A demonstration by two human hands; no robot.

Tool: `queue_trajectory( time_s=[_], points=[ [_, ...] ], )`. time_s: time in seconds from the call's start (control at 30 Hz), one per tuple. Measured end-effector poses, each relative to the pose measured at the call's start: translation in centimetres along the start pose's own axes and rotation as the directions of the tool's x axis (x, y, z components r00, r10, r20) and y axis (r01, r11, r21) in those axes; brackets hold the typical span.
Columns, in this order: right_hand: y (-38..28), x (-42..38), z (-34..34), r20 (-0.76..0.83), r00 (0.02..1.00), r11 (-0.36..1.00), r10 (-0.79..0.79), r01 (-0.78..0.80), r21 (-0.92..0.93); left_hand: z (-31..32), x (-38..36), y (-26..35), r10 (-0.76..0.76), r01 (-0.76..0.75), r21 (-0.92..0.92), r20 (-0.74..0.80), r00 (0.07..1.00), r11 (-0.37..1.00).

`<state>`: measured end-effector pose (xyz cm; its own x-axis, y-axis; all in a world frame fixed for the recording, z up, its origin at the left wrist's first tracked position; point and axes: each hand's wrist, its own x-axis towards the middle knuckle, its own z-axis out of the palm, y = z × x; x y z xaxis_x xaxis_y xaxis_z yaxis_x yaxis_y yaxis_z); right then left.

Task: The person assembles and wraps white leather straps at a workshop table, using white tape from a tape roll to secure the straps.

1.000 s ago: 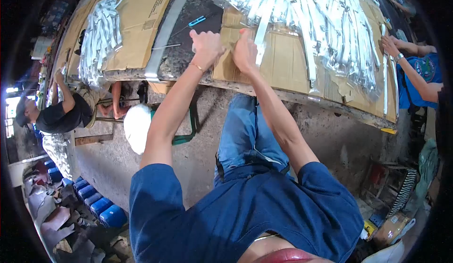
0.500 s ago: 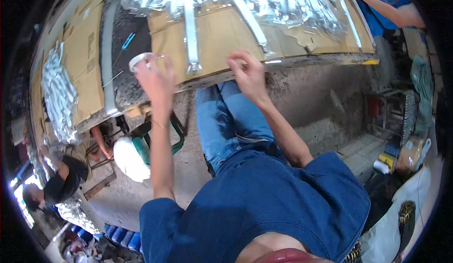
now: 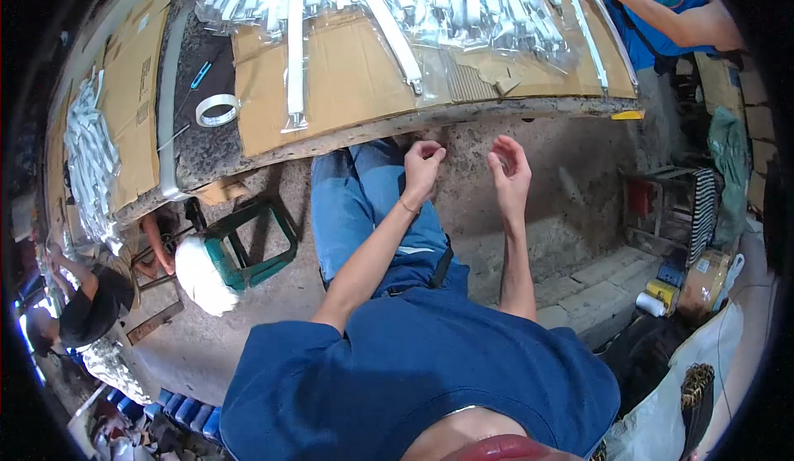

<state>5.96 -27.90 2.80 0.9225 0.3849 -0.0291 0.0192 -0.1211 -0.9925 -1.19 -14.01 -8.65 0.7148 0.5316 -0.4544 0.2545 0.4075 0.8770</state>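
Observation:
My left hand (image 3: 422, 171) is over the floor in front of the table edge, above my jeans. Its fingers are curled toward the thumb; whatever may be between them is too small to make out. To its right, my right hand (image 3: 510, 171) is raised, fingers curved and thumb apart, with nothing visible in it. A roll of tape (image 3: 217, 110) lies on the dark part of the tabletop. Long white strips in clear plastic sleeves, one (image 3: 295, 64) pointing toward me, rest on a cardboard sheet (image 3: 351, 72).
A light-blue tool (image 3: 200, 75) lies beyond the tape. More wrapped strips (image 3: 91, 159) are piled at the table's left end. A green stool (image 3: 248, 246) stands below the table. One person in blue (image 3: 662, 14) works at the right; another person (image 3: 95, 304) is at the left.
My left hand has left the tape roll on the table and come back to the right. My right hand has drawn away from the table edge, and its fingers have spread.

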Motion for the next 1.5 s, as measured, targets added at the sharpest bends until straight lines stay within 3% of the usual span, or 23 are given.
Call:
queue_trajectory(
  time_s=[0.07,0.13,0.27,0.33,0.37,0.43,0.47,0.6,0.67,0.77,0.83,0.9,0.93,1.03,1.07,1.13,1.2,1.27,1.33,1.37,1.4,1.43,1.5],
  points=[
    [0.2,1.1,0.5,0.042,0.999,1.0,-0.005,0.005,0.011,0.4,0.8,0.6,0.16,-0.169,-0.049,-0.144,0.976,0.984],
    [-0.4,2.5,1.5,0.09,0.996,0.997,-0.005,-0.002,0.079,0.4,3.3,-0.1,0.152,-0.151,0.017,-0.131,0.98,0.988],
    [-1.0,3.8,2.0,0.113,0.992,0.991,-0.051,0.036,0.125,1.5,2.0,1.4,0.209,-0.228,-0.102,-0.17,0.963,0.968],
    [-0.9,4.1,1.7,0.129,0.99,0.993,-0.057,0.042,0.111,0.0,-1.6,3.0,-0.155,0.159,0.131,-0.042,0.987,0.979],
    [-0.7,4.0,1.7,0.141,0.988,0.994,-0.059,0.045,0.098,-0.6,-3.4,3.7,-0.164,0.169,0.132,-0.049,0.985,0.977],
    [-0.7,3.7,1.8,0.194,0.981,0.992,-0.02,-0.004,0.123,-2.0,-6.7,5.5,-0.109,0.113,-0.048,0.085,0.99,0.992],
    [-0.8,3.7,1.9,0.239,0.971,0.989,0.0,-0.036,0.144,-2.8,-7.9,7.1,-0.12,0.123,-0.044,0.079,0.99,0.991],
    [-1.8,3.9,3.5,0.381,0.925,0.983,-0.001,-0.07,0.172,-5.0,-9.5,13.5,0.059,-0.067,0.038,0.187,0.981,0.997],
    [-2.6,4.6,4.5,0.458,0.87,0.977,-0.185,0.114,0.178,-6.2,-7.8,14.5,0.114,-0.113,-0.018,0.261,0.959,0.993],
    [-4.4,5.1,6.4,0.496,0.822,0.957,-0.28,0.196,0.215,-5.7,-5.1,16.8,0.06,-0.033,-0.14,0.193,0.979,0.99],
    [-4.4,6.4,8.1,0.489,0.815,0.949,-0.31,0.241,0.201,-5.9,-2.6,17.4,0.05,-0.014,-0.196,0.179,0.983,0.981],
    [-4.7,8.5,9.6,0.518,0.794,0.948,-0.319,0.282,0.151,-6.3,-0.3,18.0,-0.094,0.141,-0.184,0.247,0.965,0.973],
    [-4.8,9.7,10.1,0.52,0.793,0.948,-0.317,0.281,0.15,-6.6,0.6,18.3,-0.094,0.142,-0.186,0.246,0.965,0.972],
    [-5.6,12.1,11.7,0.548,0.722,0.863,-0.422,0.506,-0.003,-7.6,2.8,19.1,-0.24,0.294,-0.124,0.333,0.912,0.948],
    [-6.1,12.7,11.9,0.553,0.722,0.866,-0.416,0.501,-0.004,-8.1,3.3,19.3,-0.244,0.3,-0.129,0.33,0.912,0.945],
    [-6.7,14.0,12.1,0.636,0.655,0.854,-0.407,0.519,0.011,-9.0,4.3,19.5,-0.244,0.368,-0.168,0.497,0.833,0.915],
    [-5.7,15.5,12.8,0.652,0.66,0.894,-0.373,0.444,0.063,-9.3,4.5,19.3,-0.225,0.37,-0.188,0.524,0.822,0.91],
    [-4.4,16.7,13.5,0.616,0.762,0.979,-0.2,0.178,0.098,-9.7,4.0,19.3,-0.223,0.385,-0.232,0.516,0.827,0.893],
    [-3.5,17.3,14.0,0.58,0.797,0.985,-0.168,0.153,0.076,-10.1,3.6,19.1,-0.214,0.345,-0.231,0.45,0.867,0.91],
    [-3.0,17.6,14.3,0.548,0.82,0.982,-0.167,0.186,0.02,-9.7,2.9,18.4,0.096,-0.11,0.108,0.132,0.987,0.988],
    [-2.9,17.4,14.5,0.516,0.84,0.976,-0.166,0.215,-0.037,-9.1,2.3,18.1,0.502,-0.405,0.533,-0.044,0.864,0.743],
    [-3.0,17.4,14.6,0.506,0.853,0.947,-0.131,0.259,-0.191,-9.0,2.5,17.2,0.762,-0.592,0.706,0.114,0.637,0.389],
    [-3.1,17.4,15.1,0.517,0.844,0.937,-0.142,0.283,-0.205,-7.9,1.5,15.9,0.793,-0.621,0.701,0.13,0.595,0.351]
  ],
)
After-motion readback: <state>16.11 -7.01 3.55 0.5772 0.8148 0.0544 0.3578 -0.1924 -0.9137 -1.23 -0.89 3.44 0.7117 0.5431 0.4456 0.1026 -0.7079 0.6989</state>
